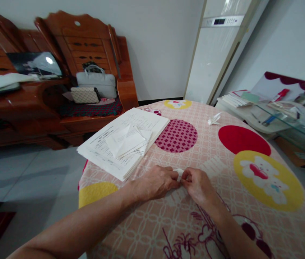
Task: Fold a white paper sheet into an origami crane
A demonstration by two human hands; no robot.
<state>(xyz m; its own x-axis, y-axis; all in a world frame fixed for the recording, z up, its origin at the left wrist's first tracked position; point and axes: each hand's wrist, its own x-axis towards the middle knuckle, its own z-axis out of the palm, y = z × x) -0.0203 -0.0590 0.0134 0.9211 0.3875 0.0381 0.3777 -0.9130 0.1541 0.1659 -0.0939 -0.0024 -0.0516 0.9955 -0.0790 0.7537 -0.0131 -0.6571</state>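
Near the middle of the table, my left hand (pixel 161 181) and my right hand (pixel 197 183) meet over a small piece of folded white paper (pixel 179 171). Fingers of both hands pinch it from either side, and they hide most of its shape. Up and to the left lies a stack of printed paper sheets (pixel 109 158). Folded paper squares (pixel 128 140) rest on top of that stack. Farther off, toward the back of the table, stands a small folded paper figure (pixel 214 118), apart from both hands.
A patterned tablecloth (pixel 147 223) covers the rounded table. Behind on the left is a wooden bench (pixel 82 39) with a grey handbag (pixel 97 82). To the right, a glass-topped side table (pixel 289 122) carries papers and small items. A tall white cabinet unit (pixel 214 50) stands at the wall.
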